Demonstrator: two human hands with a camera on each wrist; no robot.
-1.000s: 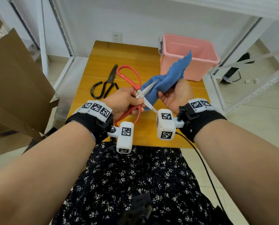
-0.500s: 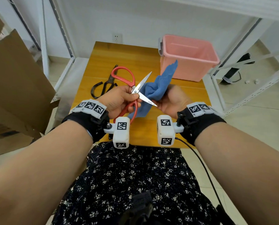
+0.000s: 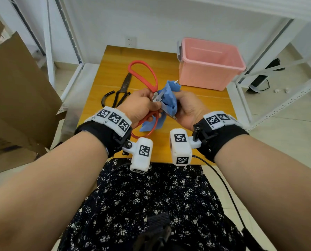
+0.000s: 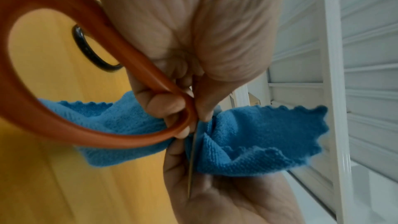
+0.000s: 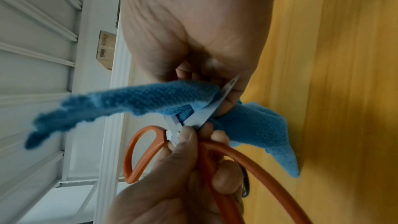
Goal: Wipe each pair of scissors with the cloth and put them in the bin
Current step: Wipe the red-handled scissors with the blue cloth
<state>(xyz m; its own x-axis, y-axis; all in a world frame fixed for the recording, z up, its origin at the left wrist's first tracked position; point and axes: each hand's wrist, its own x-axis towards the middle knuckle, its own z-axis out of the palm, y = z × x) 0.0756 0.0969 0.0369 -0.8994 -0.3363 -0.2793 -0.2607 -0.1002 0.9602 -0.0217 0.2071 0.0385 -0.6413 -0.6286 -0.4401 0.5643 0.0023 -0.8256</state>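
My left hand (image 3: 142, 104) grips the red-handled scissors (image 3: 147, 73) near the pivot, above the wooden table (image 3: 211, 105). Their blades stand apart. My right hand (image 3: 187, 105) holds the blue cloth (image 3: 169, 98) bunched round the blades, close to the pivot. One blade tip pokes out of the cloth at the top, the other shows below by my right palm. In the left wrist view the red handle loop (image 4: 64, 74) curves past my fingers and the cloth (image 4: 258, 134) wraps a blade. The right wrist view shows the cloth (image 5: 140, 101) pinched on a blade (image 5: 211, 108).
Black scissors (image 3: 120, 93) lie on the table to the left of my hands. The pink bin (image 3: 209, 64) stands at the table's back right corner and looks empty. Cardboard (image 3: 15, 91) leans on the left. White shelf frames flank the table.
My right hand has slid the cloth along the blades toward the pivot, so it now covers most of them. The scissors have tipped, their red handles pointing further away.
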